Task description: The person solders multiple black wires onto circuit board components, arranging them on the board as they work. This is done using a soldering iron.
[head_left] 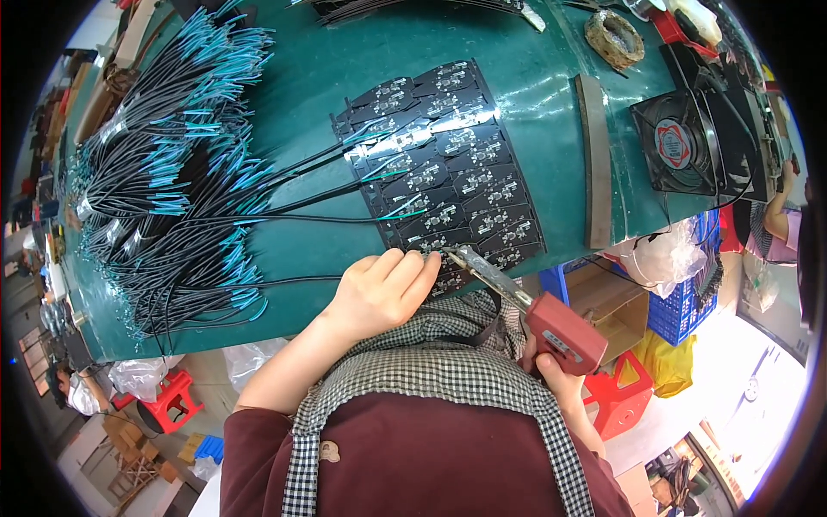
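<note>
My right hand point(562, 381) is wrapped round the handle of a red soldering gun point(564, 332). The gun's metal tip points left and reaches the near edge of a black circuit board panel point(472, 172), close to my left fingertips. My left hand point(379, 291) is closed, its fingers pressed together at the panel's edge. A black cable point(301, 282) runs from the left into this hand; its end is hidden by the fingers. Several other cables point(314, 215) lie with blue-green wire ends on the panel. Big bundles of black cables point(129, 185) with blue-green ends spread over the table's left.
The green table point(293, 323) carries a grey bar point(594, 164) right of the panel. A black fan point(676, 142) stands farther right, and a round brown holder point(613, 39) sits at the back. Below the right edge are a cardboard box point(607, 302), blue crate point(680, 306) and red stool point(624, 401).
</note>
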The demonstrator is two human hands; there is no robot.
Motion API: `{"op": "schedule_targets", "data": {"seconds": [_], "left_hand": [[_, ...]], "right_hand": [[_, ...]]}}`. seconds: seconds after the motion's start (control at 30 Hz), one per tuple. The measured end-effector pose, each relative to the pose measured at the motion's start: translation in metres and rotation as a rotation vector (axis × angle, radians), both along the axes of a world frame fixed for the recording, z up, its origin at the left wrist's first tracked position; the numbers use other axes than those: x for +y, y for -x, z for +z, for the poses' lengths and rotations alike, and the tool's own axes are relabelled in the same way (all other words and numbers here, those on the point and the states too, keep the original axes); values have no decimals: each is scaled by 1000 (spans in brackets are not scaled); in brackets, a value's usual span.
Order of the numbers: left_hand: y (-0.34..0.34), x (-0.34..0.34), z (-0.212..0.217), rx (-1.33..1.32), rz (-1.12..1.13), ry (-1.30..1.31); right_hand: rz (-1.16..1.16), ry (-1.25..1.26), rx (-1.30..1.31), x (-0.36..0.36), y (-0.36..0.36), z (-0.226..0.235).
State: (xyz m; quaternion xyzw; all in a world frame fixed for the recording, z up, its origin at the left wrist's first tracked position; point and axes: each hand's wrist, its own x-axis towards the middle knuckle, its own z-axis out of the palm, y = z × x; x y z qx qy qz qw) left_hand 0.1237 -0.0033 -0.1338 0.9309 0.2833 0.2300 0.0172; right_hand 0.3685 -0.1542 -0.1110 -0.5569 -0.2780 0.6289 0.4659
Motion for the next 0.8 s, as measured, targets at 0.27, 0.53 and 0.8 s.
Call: {"op": "schedule_targets", "data": {"seconds": [0.27,0.53,0.8], "left_hand": [[-1,-1,1,44,7,-22],[-1,-2,3,51,19,-18],[-10,3,5,-429,228,623]], "right_hand": [[134,-72,-195,-3,-4,-8],[-21,-38,11,5,2,2],[14,-58,25,17,4,4]]}}
